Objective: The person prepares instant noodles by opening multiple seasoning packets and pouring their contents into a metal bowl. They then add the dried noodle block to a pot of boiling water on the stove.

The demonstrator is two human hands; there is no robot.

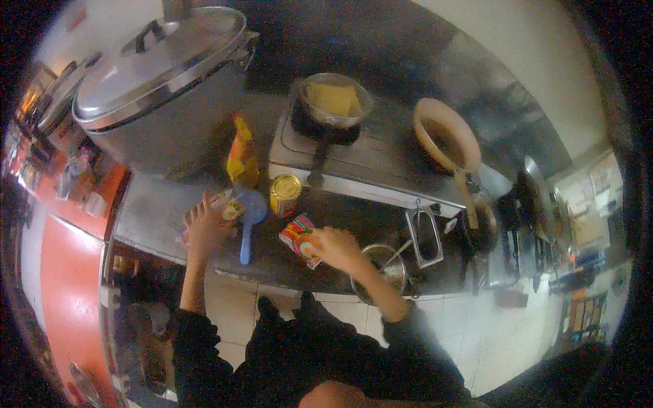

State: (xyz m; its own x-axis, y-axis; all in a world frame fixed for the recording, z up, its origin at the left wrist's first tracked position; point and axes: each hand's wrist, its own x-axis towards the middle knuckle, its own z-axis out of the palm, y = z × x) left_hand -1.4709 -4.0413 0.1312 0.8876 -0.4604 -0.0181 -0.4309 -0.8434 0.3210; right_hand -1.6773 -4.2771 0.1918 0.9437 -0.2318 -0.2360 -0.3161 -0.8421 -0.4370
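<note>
My left hand is at a printed food packet, which shows on both sides of the fingers. Its grip is partly blurred. In my right hand is a red food packet, pinched at its right side. A blue plastic scoop lies between my hands, its handle towards me. Just beyond stand a gold tin can and a yellow and red pouch or bottle. On the cooker behind them, a saucepan holds yellow blocks like dried noodles.
A large lidded metal pot rises at the left. A tan pan with a wooden utensil rests on the cooker's right. Nearer me are a metal pan and a hanging rectangular metal frame. An orange counter runs along the left.
</note>
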